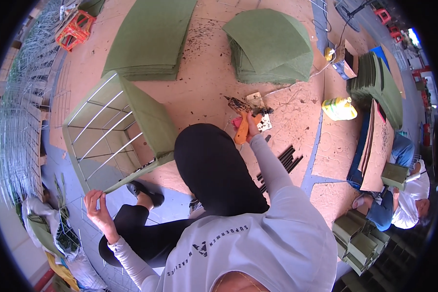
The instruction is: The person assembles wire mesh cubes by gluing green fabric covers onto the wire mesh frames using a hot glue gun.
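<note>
A box with green felt-like walls [153, 119] on a metal wire frame lies tilted at my left, its wire side facing left. My left hand [99, 216] is closed, thumb and fingertips pinching the box's lower corner. Out in front of my knee, my right hand [252, 127] is wrapped round an orange glue gun [242, 127], whose front part is smeared dark. Beneath and beside the gun is a stained pale board [264, 121]. Several black glue sticks [288, 159] lie on the cardboard to the right of my right forearm.
Green sheets are stacked in a left pile [148, 39] and a right pile [272, 46] on the cardboard floor [204, 73]. A yellow jug [339, 108] stands at right. Another person [413, 194] sits at far right near green boxes [360, 241]. Wire frames [22, 112] crowd the left.
</note>
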The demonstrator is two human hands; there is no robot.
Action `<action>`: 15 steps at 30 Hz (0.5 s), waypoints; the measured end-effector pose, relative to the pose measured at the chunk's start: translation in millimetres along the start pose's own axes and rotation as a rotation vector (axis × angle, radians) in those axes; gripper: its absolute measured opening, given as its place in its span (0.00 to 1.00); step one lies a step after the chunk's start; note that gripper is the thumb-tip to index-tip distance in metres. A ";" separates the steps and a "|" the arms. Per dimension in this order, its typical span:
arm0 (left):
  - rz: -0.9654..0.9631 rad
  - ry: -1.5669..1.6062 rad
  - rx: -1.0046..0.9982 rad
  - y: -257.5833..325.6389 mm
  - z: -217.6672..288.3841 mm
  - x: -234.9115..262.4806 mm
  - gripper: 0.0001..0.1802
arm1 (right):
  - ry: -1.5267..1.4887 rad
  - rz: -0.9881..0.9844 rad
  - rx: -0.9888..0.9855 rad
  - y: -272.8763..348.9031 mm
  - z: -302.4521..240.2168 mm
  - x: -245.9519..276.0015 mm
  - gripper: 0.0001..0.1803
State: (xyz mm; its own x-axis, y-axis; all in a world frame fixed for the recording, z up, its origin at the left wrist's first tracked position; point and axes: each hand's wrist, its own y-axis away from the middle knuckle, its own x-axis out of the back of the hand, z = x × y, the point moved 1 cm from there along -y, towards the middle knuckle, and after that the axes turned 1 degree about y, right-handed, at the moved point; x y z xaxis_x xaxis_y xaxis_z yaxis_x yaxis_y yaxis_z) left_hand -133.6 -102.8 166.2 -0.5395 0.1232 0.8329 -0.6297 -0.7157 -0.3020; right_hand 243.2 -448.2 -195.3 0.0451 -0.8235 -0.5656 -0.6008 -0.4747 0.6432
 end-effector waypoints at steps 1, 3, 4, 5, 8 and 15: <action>0.001 -0.002 0.011 -0.3 -0.5 0.4 0.05 | -0.007 0.006 -0.001 0.0 9.4 2.6 0.33; -0.010 -0.022 -0.009 -0.8 -3.5 -1.3 0.05 | -0.100 0.102 0.023 0.1 21.2 10.7 0.33; -0.009 -0.024 -0.004 -0.5 -5.2 -2.3 0.05 | -0.141 0.119 0.011 -0.7 25.0 17.4 0.32; -0.009 -0.023 0.000 -0.6 -6.1 -4.1 0.05 | -0.147 0.130 0.016 -0.8 25.8 25.8 0.32; 0.004 -0.013 0.010 1.3 -7.0 -3.1 0.05 | -0.131 0.070 0.046 7.0 24.4 31.2 0.32; -0.023 0.005 0.008 1.6 -15.7 -2.9 0.05 | -0.263 0.042 0.238 54.9 23.3 79.0 0.27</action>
State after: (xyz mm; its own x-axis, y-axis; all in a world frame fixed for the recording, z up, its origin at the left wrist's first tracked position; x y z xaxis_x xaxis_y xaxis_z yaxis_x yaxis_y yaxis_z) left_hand -141.9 -93.5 156.0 -0.5278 0.1425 0.8373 -0.6371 -0.7183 -0.2794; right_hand 195.2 -532.0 -216.7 -0.1722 -0.7182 -0.6742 -0.7680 -0.3308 0.5485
